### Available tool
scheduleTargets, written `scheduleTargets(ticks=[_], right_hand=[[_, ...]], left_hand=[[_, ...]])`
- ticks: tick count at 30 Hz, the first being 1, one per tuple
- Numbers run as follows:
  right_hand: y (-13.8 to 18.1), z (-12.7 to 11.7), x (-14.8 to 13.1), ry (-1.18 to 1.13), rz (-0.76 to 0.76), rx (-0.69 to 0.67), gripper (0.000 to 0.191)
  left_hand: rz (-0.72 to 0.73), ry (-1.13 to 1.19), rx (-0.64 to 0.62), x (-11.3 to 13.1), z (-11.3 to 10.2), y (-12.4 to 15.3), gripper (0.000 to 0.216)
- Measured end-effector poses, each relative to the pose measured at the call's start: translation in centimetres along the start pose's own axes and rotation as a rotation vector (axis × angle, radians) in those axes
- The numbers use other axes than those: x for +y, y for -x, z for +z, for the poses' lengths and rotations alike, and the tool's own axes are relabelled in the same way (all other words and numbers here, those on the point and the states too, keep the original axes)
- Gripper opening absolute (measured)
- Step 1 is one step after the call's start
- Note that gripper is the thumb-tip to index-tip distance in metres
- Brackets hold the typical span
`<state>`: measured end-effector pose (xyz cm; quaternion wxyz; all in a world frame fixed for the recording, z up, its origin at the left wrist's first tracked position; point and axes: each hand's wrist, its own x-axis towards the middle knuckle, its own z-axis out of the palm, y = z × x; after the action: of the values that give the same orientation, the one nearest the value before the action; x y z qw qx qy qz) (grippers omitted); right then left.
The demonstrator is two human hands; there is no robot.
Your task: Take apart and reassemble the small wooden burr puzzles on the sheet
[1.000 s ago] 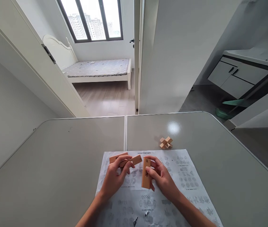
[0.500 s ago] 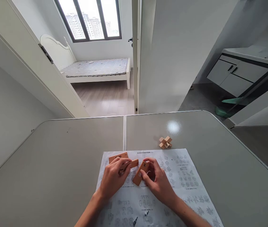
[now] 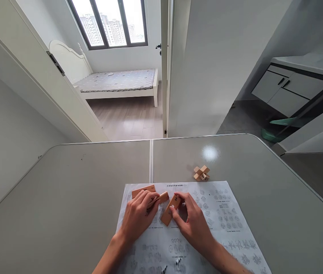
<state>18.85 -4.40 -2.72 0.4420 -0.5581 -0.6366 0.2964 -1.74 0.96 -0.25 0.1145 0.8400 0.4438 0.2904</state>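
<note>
My left hand [image 3: 140, 213] is closed around a narrow wooden puzzle piece [image 3: 163, 196], whose right end sticks out past the fingertips. Just behind that hand, another wooden piece marked 1 [image 3: 144, 190] lies on the printed sheet [image 3: 207, 243], partly covered by the fingers. Between thumb and fingers, my right hand [image 3: 191, 219] grips a flat wooden puzzle piece marked 2 [image 3: 170, 210], held at a slant with its lower end toward the left. The two held pieces are close together over the paper.
An assembled wooden cross-shaped puzzle [image 3: 201, 173] stands on the table [image 3: 64, 198] behind the sheet's top edge. Small dark torn spots [image 3: 178, 261] show near the paper's lower middle. Beyond the table are a bed [image 3: 116, 80] and a white cabinet [image 3: 289, 87].
The piece in my left hand has turned slightly, and its marking is now hidden behind the fingers. My right hand keeps its hold. The whole view has shifted a little.
</note>
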Motion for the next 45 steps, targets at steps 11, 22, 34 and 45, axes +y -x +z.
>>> scheduleTargets(ticks=[11, 22, 34, 45], right_hand=[[0.1, 0.3, 0.4, 0.348, -0.088, 0.032, 0.020], [0.0, 0.3, 0.2, 0.445, -0.090, 0.024, 0.017], [-0.2, 0.1, 0.1, 0.410, -0.099, 0.013, 0.010], [-0.5, -0.7, 0.1, 0.221, -0.117, -0.055, 0.023]], left_hand=[[0.040, -0.039, 0.005, -0.1, 0.2, 0.1, 0.011], [0.139, 0.020, -0.016, 1.0, -0.3, -0.3, 0.025], [0.120, 0.069, -0.155, 1.5, -0.6, -0.1, 0.056], [0.049, -0.026, -0.104, 0.8, -0.5, 0.0, 0.065]])
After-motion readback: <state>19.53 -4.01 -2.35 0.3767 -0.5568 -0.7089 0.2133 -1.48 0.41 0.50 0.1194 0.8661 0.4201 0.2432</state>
